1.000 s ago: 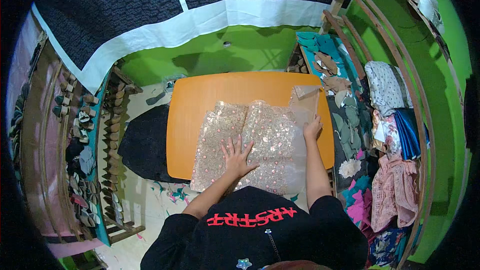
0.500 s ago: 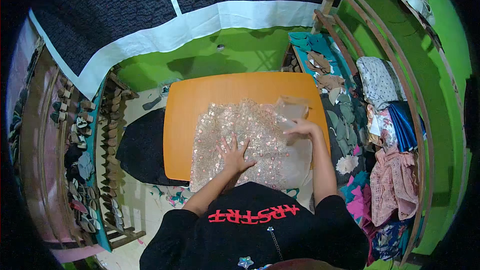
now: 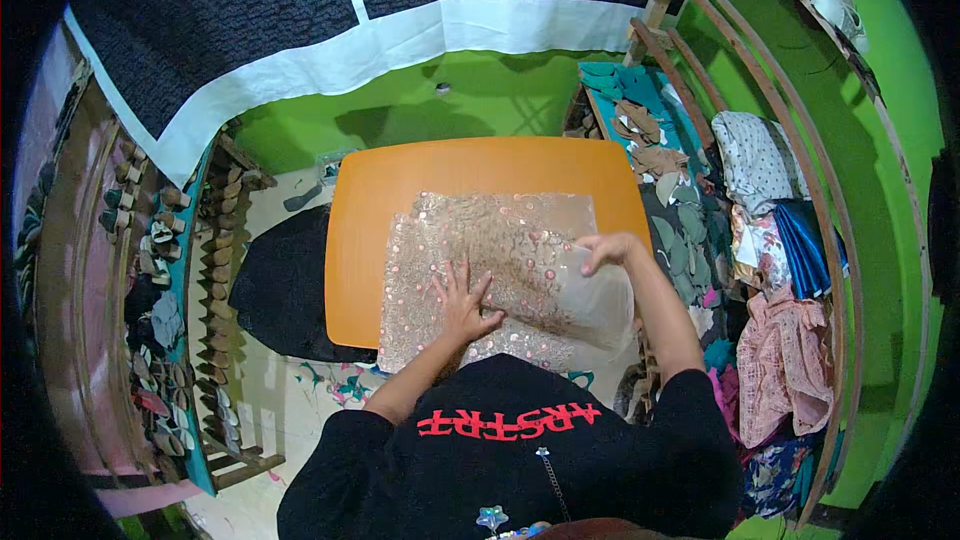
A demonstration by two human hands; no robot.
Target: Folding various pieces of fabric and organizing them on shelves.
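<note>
A beige fabric [image 3: 430, 240] with shiny sequins and small pink spots lies over the near half of the orange table [image 3: 470, 165]. Its right part is sheer and plain, and a raised fold runs across the middle. My left hand [image 3: 462, 308] rests flat on the sequined part with its fingers spread. At the sheer right edge, my right hand [image 3: 608, 250] pinches the fabric between thumb and fingers, lifting it slightly off the table.
Shoes stand on a rack [image 3: 205, 340] to the left. A black oval piece [image 3: 285, 285] sits beside the table. On the right, a wooden-railed shelf [image 3: 790, 80] holds folded cloths, including a pink garment [image 3: 785, 360], near green cut pieces [image 3: 688, 230].
My right hand has pulled the sheer edge slightly outward, and the fabric's far right corner has flattened out. A fold has risen across the middle. My left hand stays pressed on the fabric.
</note>
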